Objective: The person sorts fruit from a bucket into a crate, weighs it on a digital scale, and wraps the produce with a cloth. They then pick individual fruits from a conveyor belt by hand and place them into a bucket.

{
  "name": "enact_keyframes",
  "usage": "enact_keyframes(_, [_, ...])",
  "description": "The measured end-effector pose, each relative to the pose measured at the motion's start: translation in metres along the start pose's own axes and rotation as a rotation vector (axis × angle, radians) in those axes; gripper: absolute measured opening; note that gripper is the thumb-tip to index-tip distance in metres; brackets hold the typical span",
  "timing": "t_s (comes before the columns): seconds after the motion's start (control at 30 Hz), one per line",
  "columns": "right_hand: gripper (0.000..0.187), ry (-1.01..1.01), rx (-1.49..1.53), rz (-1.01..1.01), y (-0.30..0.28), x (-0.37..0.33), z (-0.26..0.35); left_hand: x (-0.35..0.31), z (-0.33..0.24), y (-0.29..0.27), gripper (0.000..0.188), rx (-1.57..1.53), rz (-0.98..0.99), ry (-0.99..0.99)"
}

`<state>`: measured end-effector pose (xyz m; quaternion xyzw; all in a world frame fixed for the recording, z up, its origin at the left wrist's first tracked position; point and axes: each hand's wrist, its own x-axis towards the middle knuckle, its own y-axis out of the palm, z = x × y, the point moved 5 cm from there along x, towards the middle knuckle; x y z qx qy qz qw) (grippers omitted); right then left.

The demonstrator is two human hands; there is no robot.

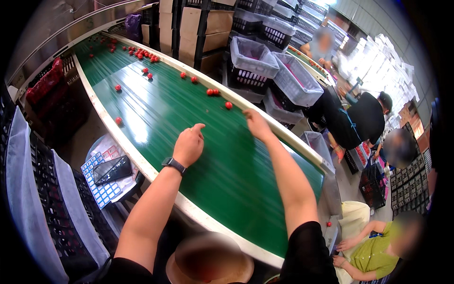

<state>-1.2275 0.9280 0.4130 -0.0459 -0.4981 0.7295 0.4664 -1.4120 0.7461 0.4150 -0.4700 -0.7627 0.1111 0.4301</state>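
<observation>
My left hand (189, 145), with a dark watch (174, 165) on the wrist, is over the middle of a green conveyor belt (222, 184). Its index finger points right, and the other fingers curl under, hiding what they hold, if anything. My right hand (257, 124) is beside the belt's far pale rail (279, 128), fingers bent together and pointing left; its palm is hidden. Just left of it lies a small red round fruit (228, 105), apart from the fingers. Several more red fruits (140, 54) lie scattered up the belt, mostly along the far rail.
Lined crates (298, 78) and cardboard boxes (208, 33) are stacked past the far rail. At the left, a phone (112, 170) lies on label sheets (101, 195), near more lined crates (56, 189). A bowl-like tan object (246, 265) is by the near rail. Several people are at the right.
</observation>
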Motion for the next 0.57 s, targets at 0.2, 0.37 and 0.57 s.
enact_keyframes(0.2, [0.026, 0.118, -0.341, 0.078, 0.052, 0.055, 0.013, -0.002, 0.000, 0.003, 0.029, 0.017, 0.025, 0.033])
enact_keyframes(0.37, [0.030, 0.259, -0.047, 0.099, 0.047, 0.080, -0.001, -0.002, -0.009, 0.004, 0.029, 0.003, 0.034, 0.070])
enact_keyframes(0.57, [0.044, 0.127, -0.475, 0.264, 0.089, 0.104, 0.029, -0.003, -0.003, 0.003, 0.031, 0.027, 0.084, 0.038])
